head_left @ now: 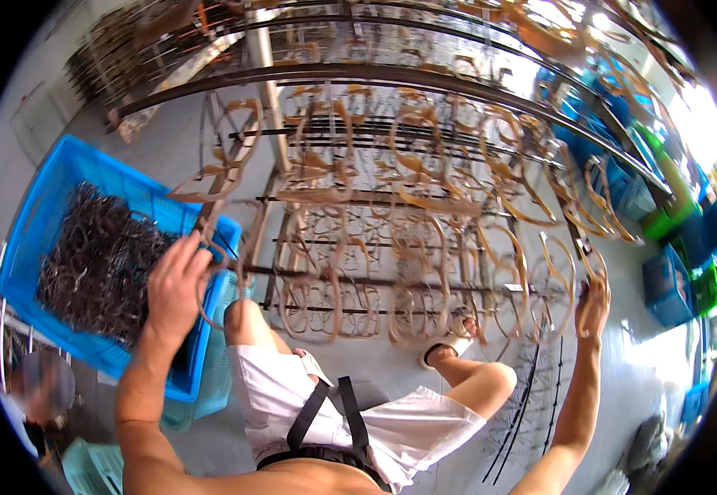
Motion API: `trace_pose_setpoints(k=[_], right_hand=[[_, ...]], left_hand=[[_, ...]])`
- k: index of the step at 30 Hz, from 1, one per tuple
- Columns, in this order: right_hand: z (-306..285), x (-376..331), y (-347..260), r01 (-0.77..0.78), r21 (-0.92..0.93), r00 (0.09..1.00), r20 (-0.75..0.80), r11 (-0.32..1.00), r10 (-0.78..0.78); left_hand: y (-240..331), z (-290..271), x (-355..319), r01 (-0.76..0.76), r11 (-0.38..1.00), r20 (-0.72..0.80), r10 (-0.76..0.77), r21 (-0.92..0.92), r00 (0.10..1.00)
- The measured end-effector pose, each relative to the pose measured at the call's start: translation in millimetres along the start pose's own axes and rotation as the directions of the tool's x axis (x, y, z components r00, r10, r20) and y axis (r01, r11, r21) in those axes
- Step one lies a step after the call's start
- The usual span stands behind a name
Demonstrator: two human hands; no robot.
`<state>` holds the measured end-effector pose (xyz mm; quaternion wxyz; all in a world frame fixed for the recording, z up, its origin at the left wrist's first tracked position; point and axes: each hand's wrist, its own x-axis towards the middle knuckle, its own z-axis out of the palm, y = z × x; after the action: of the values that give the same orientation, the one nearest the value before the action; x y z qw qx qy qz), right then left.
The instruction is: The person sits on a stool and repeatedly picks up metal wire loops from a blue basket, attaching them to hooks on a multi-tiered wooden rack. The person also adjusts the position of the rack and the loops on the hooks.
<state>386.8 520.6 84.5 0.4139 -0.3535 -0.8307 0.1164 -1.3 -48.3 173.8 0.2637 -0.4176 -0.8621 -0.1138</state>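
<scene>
**Long rail between both hands, blue basket at L**

1x dark slim-railed rack (334, 72), fills mid & top of view. Rails set in tiers, prob. so hung pcs are kept apart; tier qty can't be fixed, too much overlap.

1x long dark thin rail (367, 282) spans low in front of the knees, between the hands. Wide hand spacing prob. chosen so load is kept level.

1x blue rectangular plastic basket (49, 206) at L, prob. parked there for short reach. 1x pale teal plastic basket (185, 414) seen under its near side, prob. used as riser. 1x small blue plastic bin (674, 307) far R; more blue & green ones behind, no firm count.

2x bare hands. Left hand (175, 285): fingers bent near rail's L end, by basket rim; what's gripped is hidden, can't tell. Right hand (594, 305): fingers curled near R end, at a tan loop; rail or loop gripped, can't tell.

Thin tan-brown curved loops (309, 196): dozens, exact no. n/a (blur/overlap). Hung along rails, prob. so all faces are left exposed.

Smallest: dark thin wiry pcs (107, 256), heaped in blue basket; tangled, uncountable. Loose heap prob. OK if order isn't needed.
</scene>
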Motion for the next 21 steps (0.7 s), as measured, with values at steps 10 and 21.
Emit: trace_pose_setpoints(k=[10, 21], right_hand=[[-14.6, 84.4, -79.7, 0.209, -0.489, 0.962, 0.260, 0.847, -0.087], [93.2, 139.7, -35.1, 0.245, -0.665, 0.955, 0.292, 0.705, -0.056]], left_hand=[[-64.9, 54.5, 119.3, 0.018, 0.991, 0.417, 0.041, -0.136, 0.908], [-94.5, 88.8, 150.2, -0.048, 0.995, 0.535, -0.008, 0.091, 0.845]])
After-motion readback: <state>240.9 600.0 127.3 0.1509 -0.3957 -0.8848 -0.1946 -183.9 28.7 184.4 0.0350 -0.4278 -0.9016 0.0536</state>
